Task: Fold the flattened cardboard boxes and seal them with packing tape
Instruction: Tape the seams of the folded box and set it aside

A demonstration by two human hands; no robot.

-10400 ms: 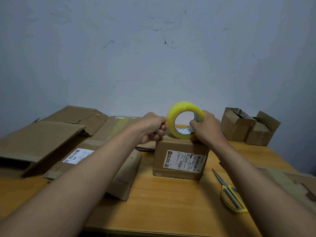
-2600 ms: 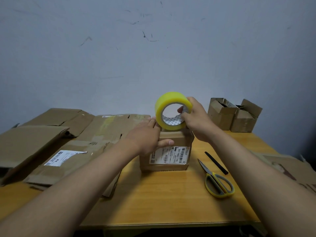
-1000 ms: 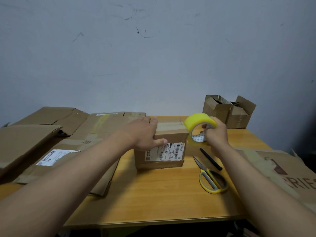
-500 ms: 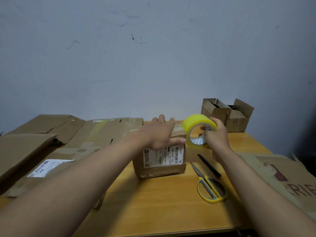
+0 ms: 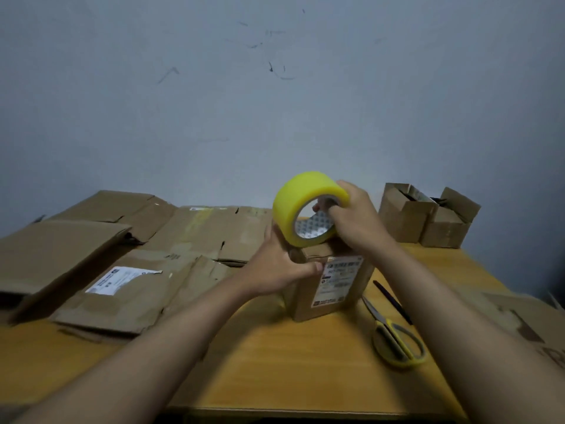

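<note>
Head view: right hand [image 5: 356, 221] grips tape roll [image 5: 305, 206] through its core atop the standing box [image 5: 331, 283], left hand [image 5: 281, 264] clasping the box's corner, evidently steadying it for sealing.

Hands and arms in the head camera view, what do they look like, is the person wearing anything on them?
Both arms are bare from the bottom edge of the picture up to the wrists: no sleeves show. The left hand and the right hand wear no gloves. No watch, bracelet or ring can be seen on either one, and no markings stand out, though the picture is slightly blurred.
</note>
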